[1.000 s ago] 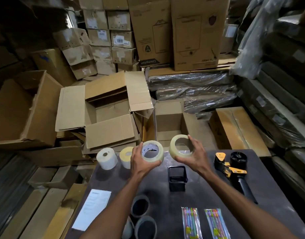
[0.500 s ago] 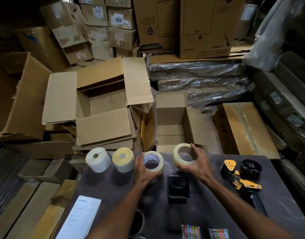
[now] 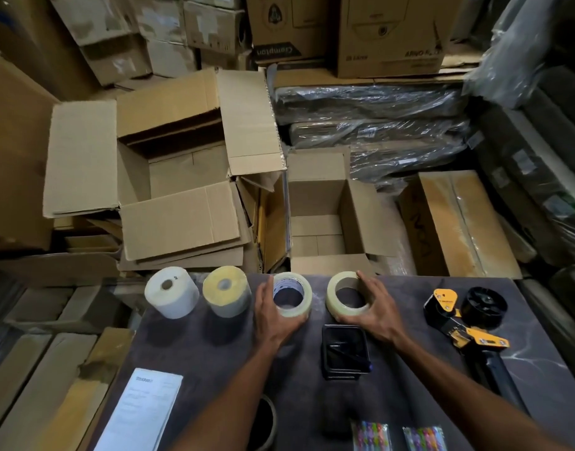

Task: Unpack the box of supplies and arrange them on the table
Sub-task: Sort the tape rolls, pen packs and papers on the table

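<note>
Left hand: left hand (image 3: 273, 315) curls round the near-left side of a clear packing-tape roll (image 3: 292, 294) lying flat at the far edge of the dark table (image 3: 214, 349), thumb at the near wall.
Right hand: right hand (image 3: 375, 309) cups the right side of a second clear tape roll (image 3: 346, 296), also flat on the table, fingers round the rim; the two rolls sit close but apart.
Left of the left-hand roll: a white label roll (image 3: 171, 291) farthest left, then a yellow-topped label roll (image 3: 227, 290) just beside the hand, all four rolls forming one row along the far edge.
Near-left of that roll: a printed paper sheet (image 3: 143, 411) lies at the table's near left.
Between the forearms: a black square holder (image 3: 344, 351) sits just near of the second roll.
Right of the rolls: a yellow-and-black tape dispenser (image 3: 465, 323) lies well apart.
Near edge: two packets of coloured pens (image 3: 370, 436) show at the bottom; a dark round container (image 3: 266, 418) is partly hidden by the left forearm.
Beyond the table: a small open cardboard box (image 3: 325, 219) stands just past the far edge, its visible floor bare.
Progress: unpacking looks nearly finished; what appears left is letting go of both rolls and tidying the layout.
</note>
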The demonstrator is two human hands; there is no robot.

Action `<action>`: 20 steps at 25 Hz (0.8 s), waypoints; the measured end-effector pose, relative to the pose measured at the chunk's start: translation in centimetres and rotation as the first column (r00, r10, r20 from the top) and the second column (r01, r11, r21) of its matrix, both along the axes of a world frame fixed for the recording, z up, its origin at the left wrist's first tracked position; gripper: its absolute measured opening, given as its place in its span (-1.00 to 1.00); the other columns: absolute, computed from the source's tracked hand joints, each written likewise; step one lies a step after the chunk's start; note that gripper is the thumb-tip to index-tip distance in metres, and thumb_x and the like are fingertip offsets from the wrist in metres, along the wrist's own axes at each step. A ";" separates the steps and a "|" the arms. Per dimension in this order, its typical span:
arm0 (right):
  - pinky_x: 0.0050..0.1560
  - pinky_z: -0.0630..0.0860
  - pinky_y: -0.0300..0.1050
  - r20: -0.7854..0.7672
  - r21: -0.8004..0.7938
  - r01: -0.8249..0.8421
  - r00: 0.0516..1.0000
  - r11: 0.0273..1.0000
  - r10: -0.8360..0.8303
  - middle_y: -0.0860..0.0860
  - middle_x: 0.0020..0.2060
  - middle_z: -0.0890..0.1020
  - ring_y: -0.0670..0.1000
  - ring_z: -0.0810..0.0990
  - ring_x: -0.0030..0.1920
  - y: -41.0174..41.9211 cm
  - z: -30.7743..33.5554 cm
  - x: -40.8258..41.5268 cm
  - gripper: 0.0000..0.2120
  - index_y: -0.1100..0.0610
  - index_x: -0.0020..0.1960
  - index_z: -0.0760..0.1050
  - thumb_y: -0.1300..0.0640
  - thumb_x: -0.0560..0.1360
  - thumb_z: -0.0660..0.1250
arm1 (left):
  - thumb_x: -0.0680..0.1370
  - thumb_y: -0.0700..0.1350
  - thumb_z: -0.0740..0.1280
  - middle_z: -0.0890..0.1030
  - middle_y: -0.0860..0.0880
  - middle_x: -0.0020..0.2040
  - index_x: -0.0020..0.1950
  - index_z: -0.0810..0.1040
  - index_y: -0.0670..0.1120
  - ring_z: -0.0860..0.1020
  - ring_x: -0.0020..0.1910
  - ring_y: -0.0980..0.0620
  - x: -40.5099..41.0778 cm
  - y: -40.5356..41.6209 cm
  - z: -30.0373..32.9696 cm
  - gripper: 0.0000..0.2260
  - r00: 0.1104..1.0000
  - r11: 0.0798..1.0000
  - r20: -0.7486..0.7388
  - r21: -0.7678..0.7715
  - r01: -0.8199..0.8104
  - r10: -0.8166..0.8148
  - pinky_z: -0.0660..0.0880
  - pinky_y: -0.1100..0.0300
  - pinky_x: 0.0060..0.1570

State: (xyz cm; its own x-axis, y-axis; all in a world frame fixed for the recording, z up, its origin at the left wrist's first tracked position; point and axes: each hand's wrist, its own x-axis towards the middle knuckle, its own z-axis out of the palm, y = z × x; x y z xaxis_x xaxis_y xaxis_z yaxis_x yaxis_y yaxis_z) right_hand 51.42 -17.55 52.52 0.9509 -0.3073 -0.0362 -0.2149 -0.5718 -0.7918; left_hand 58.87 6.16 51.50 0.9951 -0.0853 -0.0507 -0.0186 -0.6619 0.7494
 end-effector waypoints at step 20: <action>0.44 0.39 0.01 -0.016 -0.050 -0.082 0.997 0.995 0.082 -0.07 0.45 0.34 -0.06 0.37 0.41 -0.5 -1.0 0.3 0.11 -0.11 0.57 0.17 -0.35 0.14 0.56 | 0.23 0.27 0.52 0.35 -0.03 0.43 0.57 0.22 -0.03 0.35 0.42 -0.02 -0.3 -0.1 -0.1 0.00 0.999 0.999 0.037 -0.051 0.000 0.002 0.33 0.11 0.39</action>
